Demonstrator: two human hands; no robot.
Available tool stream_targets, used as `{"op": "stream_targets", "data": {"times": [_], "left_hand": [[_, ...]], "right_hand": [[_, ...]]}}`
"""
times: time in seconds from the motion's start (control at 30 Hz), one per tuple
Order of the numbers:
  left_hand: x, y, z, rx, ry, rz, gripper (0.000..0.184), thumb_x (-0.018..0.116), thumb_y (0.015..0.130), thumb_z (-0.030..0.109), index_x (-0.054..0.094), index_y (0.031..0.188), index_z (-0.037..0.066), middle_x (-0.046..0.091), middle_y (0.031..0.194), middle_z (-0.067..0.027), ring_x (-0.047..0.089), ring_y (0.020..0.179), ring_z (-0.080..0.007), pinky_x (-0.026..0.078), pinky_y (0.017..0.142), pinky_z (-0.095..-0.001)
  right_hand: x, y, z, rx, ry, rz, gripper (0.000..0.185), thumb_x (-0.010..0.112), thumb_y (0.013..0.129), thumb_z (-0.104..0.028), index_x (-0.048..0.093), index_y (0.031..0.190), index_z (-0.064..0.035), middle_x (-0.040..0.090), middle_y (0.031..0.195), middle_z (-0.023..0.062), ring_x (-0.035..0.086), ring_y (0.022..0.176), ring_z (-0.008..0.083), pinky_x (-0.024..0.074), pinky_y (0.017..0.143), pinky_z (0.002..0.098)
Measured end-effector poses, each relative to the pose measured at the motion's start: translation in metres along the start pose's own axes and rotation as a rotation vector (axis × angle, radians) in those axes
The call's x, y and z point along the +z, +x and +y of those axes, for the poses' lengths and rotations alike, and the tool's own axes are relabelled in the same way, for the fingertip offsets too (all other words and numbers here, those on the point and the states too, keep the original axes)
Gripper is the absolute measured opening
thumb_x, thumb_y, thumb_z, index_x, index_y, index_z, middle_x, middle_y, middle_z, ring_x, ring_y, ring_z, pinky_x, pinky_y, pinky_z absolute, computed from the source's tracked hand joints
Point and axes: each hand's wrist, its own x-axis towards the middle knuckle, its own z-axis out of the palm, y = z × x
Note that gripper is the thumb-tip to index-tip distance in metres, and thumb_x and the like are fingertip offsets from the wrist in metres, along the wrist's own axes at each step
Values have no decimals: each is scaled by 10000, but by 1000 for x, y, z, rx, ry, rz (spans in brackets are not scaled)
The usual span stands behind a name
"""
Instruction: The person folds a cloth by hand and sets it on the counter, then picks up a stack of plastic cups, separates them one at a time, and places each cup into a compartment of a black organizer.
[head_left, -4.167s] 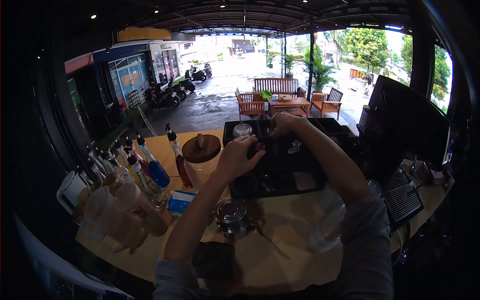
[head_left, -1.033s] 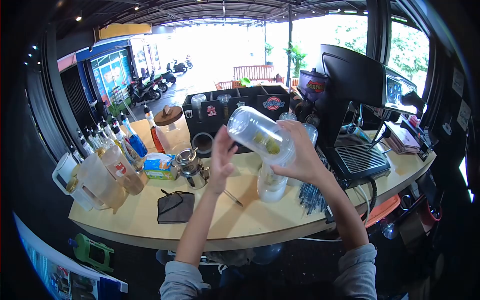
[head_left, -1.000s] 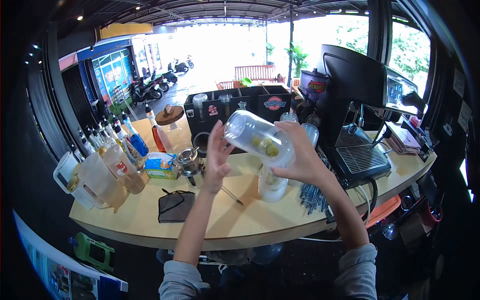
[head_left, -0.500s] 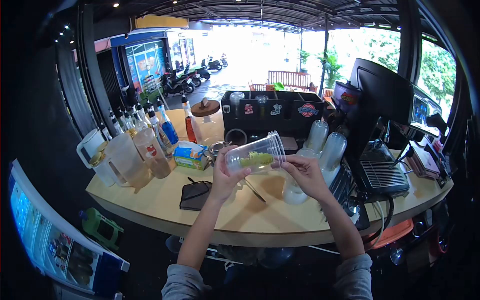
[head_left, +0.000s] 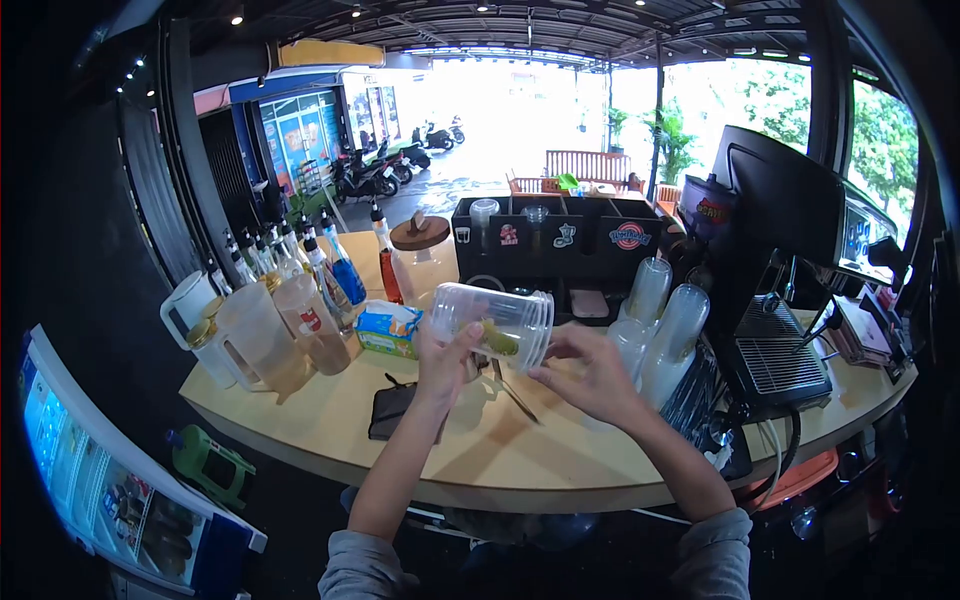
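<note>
Two bare hands on one small stack of clear plastic cups (head_left: 490, 318), tipped on its side above the tabletop (head_left: 480, 455), a green patch showing through the wall; several rims nest together, too tightly to count. Three more cup stacks (head_left: 683, 335) stand over by the right arm, right beside the black-wrapped straws (head_left: 692, 405). Four plastic pitchers and jars (head_left: 250, 335) at far left, then a crowd of pump bottles, one blue (head_left: 345, 272), one red (head_left: 388, 265). One tissue box (head_left: 388, 328), one wooden-lidded jar (head_left: 425, 260), one black organizer (head_left: 590, 245) holding two upturned cups, one espresso machine (head_left: 780, 355) at right. One dark pouch (head_left: 390, 408) lies near the left forearm, one thin utensil (head_left: 517, 395) just beyond the hands, and the raised stack blocks the view of what's behind it. Left hand (head_left: 440, 365): curled, grasping the closed end, thumb along the side. Right hand (head_left: 592, 372): half-curled at the rims, thumb tip right by the edge, and whether it's pinching I can't tell
</note>
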Motion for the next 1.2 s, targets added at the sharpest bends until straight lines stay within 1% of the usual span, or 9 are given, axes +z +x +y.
{"op": "stream_targets", "data": {"times": [0.07,0.2,0.33,0.4,0.5,0.63,0.87,1.13,1.2], "left_hand": [[-3,16,6,309,333,-124,731,789,690,37,363,1285,42,512,1176,-100,551,1081,-191,488,928,-332],[23,42,29,466,722,-263,876,843,630,66,310,1325,28,483,1203,-119,538,1106,-216,442,987,-342],[35,86,29,577,904,-383,963,866,594,111,280,1353,32,482,1220,-139,504,1177,-239,431,996,-354],[38,105,30,446,858,-414,1040,883,545,106,263,1379,66,428,1279,-137,470,1195,-236,386,1029,-370],[40,129,31,581,980,-488,1033,868,568,174,254,1392,69,454,1306,-172,436,1265,-276,348,1060,-380],[44,158,31,787,1077,-414,898,804,670,277,295,1368,30,430,1302,-195,437,1212,-337,364,1020,-424],[-2,223,-8,519,1602,-573,698,692,801,321,376,1324,-16,462,1320,-198,433,1253,-341,347,1046,-441],[-18,233,-26,457,1894,-584,775,643,808,420,341,1375,-13,440,1367,-211,398,1297,-324,228,1100,-522],[-13,231,-22,430,1896,-580,812,673,778,437,347,1373,-10,454,1356,-207,413,1287,-318,225,1104,-515]], "right_hand": [[-14,12,-9,-77,-287,211,418,754,750,-180,588,1101,-22,611,968,102,618,887,217,501,800,331],[-30,49,-24,-286,-442,241,596,764,721,-211,490,1232,-74,503,1146,124,574,995,275,488,818,357],[-33,95,-33,-294,-605,120,658,738,741,-273,426,1306,-145,461,1229,133,556,1071,328,499,824,402],[-34,114,-28,-285,-644,112,661,734,736,-288,424,1302,-145,458,1217,134,564,1046,327,503,806,409],[-37,138,-21,-127,-633,40,703,771,699,-265,437,1293,-92,467,1242,142,532,1104,326,464,899,400],[-62,172,5,-308,-678,198,666,765,694,-268,465,1255,-72,503,1150,164,537,1070,338,453,895,425],[-156,229,91,-269,-771,375,657,759,673,-208,470,1250,-82,508,1121,173,509,1085,339,418,933,436],[-191,244,161,-71,-833,68,624,803,617,-248,571,1181,-111,556,1186,175,515,1134,331,408,974,430],[-190,251,174,-15,-909,-27,666,807,581,-308,587,1174,-100,590,1059,190,566,1026,355,454,915,427]]}}
